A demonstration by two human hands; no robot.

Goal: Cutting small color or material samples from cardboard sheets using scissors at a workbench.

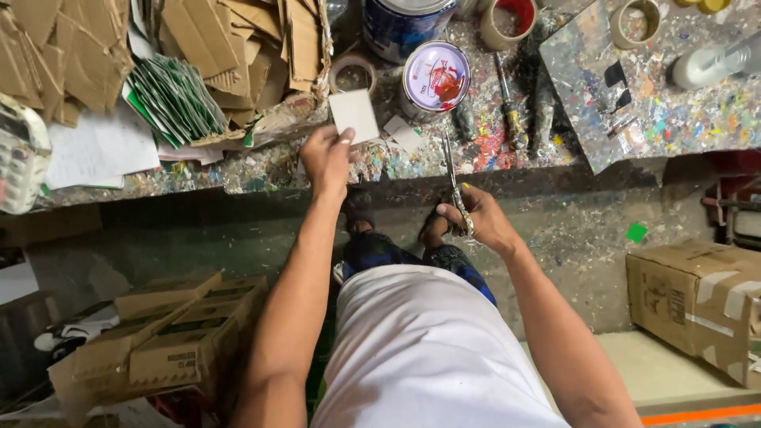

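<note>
My left hand [326, 158] pinches a small white square card [354, 115] by its lower corner, holding it over the paint-spattered workbench [507, 150]. My right hand [474, 218] grips a pair of scissors [455, 186] by the handles, just below the bench's front edge, with the blades pointing up toward the bench. A few white offcuts [404, 135] lie on the bench between the two hands. The card and the scissors are apart.
A paint can with a purple lid [435, 77], a blue can [400, 24], tape rolls [507, 22], and paint-crusted tools [511, 107] stand behind. Cardboard scraps [238, 40] and green sheets [174, 99] sit left. Cardboard boxes [697, 297] rest on the floor on either side.
</note>
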